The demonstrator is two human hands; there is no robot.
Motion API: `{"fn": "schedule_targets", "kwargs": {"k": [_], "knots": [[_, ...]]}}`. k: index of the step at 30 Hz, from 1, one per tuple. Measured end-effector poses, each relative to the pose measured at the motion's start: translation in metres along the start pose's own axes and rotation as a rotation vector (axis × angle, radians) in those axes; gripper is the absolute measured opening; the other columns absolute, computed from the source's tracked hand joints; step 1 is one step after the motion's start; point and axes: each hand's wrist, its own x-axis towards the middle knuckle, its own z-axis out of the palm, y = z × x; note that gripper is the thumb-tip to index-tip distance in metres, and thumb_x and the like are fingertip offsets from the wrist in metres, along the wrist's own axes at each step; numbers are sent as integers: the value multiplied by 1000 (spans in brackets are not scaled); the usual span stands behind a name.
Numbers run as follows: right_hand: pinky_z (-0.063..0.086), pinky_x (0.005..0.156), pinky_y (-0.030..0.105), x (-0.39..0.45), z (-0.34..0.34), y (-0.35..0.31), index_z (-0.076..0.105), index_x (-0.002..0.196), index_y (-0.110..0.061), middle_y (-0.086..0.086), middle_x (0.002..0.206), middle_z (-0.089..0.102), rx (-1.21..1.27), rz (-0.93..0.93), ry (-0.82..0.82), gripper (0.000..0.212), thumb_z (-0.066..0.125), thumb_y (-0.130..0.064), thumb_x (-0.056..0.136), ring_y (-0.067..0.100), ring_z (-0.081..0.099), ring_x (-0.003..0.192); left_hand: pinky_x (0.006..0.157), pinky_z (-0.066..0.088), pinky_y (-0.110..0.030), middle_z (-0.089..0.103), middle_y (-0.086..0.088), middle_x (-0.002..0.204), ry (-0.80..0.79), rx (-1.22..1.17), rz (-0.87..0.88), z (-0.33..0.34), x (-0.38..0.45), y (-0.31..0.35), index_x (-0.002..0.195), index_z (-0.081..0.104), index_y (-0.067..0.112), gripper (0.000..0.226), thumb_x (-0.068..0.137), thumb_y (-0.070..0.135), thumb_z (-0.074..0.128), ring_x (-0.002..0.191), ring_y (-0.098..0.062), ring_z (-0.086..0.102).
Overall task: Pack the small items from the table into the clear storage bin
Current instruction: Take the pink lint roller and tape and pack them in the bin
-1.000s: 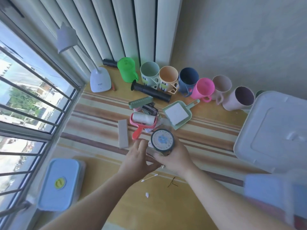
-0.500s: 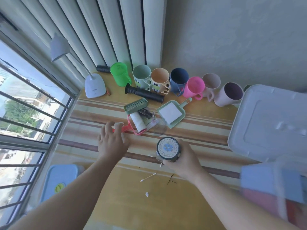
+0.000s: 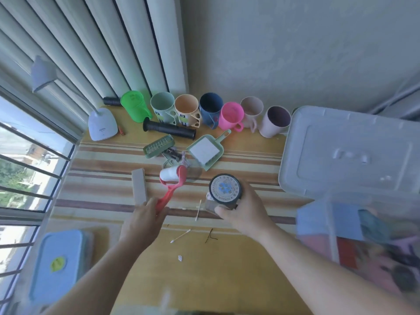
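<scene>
My left hand (image 3: 145, 220) grips the handle of a pink lint roller (image 3: 173, 180) with a white roll, lifted a little over the striped mat. My right hand (image 3: 244, 210) holds a round black-lidded jar (image 3: 225, 188) with a blue and white label on top. The clear storage bin (image 3: 372, 235) sits at the right edge, blurred, with several items inside. On the mat lie a grey flat bar (image 3: 139, 186), a green grater (image 3: 159, 146), a small green dustpan (image 3: 205, 151) and a black grip tube (image 3: 169, 130).
A row of coloured cups (image 3: 209, 111) lines the wall at the back. The bin's lid (image 3: 350, 151) lies at the right. A white desk lamp (image 3: 102, 123) stands at the back left, a blue-lidded box (image 3: 56, 264) at the front left. Cotton swabs (image 3: 180, 236) lie on the table.
My left hand closed on the lint roller's handle and pulled it toward me. My right hand, holding the jar, has shifted slightly to the right.
</scene>
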Motion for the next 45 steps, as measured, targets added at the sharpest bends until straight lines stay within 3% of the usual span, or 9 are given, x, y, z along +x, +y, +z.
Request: {"fn": "schedule_targets", "kwargs": {"k": [5,12,17,21,25,31,36,40,45], "knots": [[50,82,10,-29,-73,-24,56,119,-53,-26,118,70,180,-97,127,55,88,-45,75,-3,67,106,66,51,-43,65,8,94,106,-97,206,-12,-41,86,114,62,34,44,106,59,27,87,-29,66],[56,101,41,-107,-243,16,58,135,-28,-6,128,72,262,-231,366,64,86,-42,80,20,69,119,67,51,-43,62,12,101,173,-185,449,0,-65,251,122,57,34,37,105,55,32,88,-17,59],[56,97,36,-167,-349,102,62,116,-52,-16,116,75,121,-60,495,54,86,-43,68,9,70,109,66,48,-45,66,4,90,72,-228,535,32,-103,366,116,58,24,19,106,36,47,81,-27,62],[60,95,44,-187,-388,183,65,115,-42,-6,113,72,-58,13,375,57,84,-19,67,14,71,107,67,42,-45,66,0,88,-12,-152,631,71,-131,436,108,58,19,20,106,37,48,84,-31,61],[53,95,37,-179,-379,232,68,116,-30,1,114,62,-499,-10,180,49,78,-22,69,27,61,113,78,44,-47,64,-5,96,-139,-72,612,109,-146,468,107,55,15,27,108,39,44,95,-31,61],[51,94,44,-168,-347,262,66,128,-8,14,126,58,-797,74,154,58,85,-16,74,42,55,119,67,36,-34,55,4,88,-163,-2,545,136,-156,475,100,46,25,20,107,44,42,82,-25,60],[50,91,31,-166,-366,250,67,125,-19,4,126,63,-492,86,44,50,82,-24,78,25,62,116,71,42,-36,58,2,94,-155,-1,505,142,-155,474,109,51,22,22,108,43,43,84,-25,59],[56,103,38,-188,-387,231,74,116,-26,-10,118,72,-10,119,106,42,78,-25,74,7,67,114,78,45,-44,63,-6,99,-154,-122,475,144,-159,492,114,52,15,24,108,37,46,88,-30,59],[60,89,31,-205,-386,209,78,117,-22,8,120,78,699,171,-31,28,73,-37,93,21,74,111,72,45,-41,64,-13,99,-212,-252,613,163,-175,535,117,48,11,19,110,29,45,84,-32,60]]}}
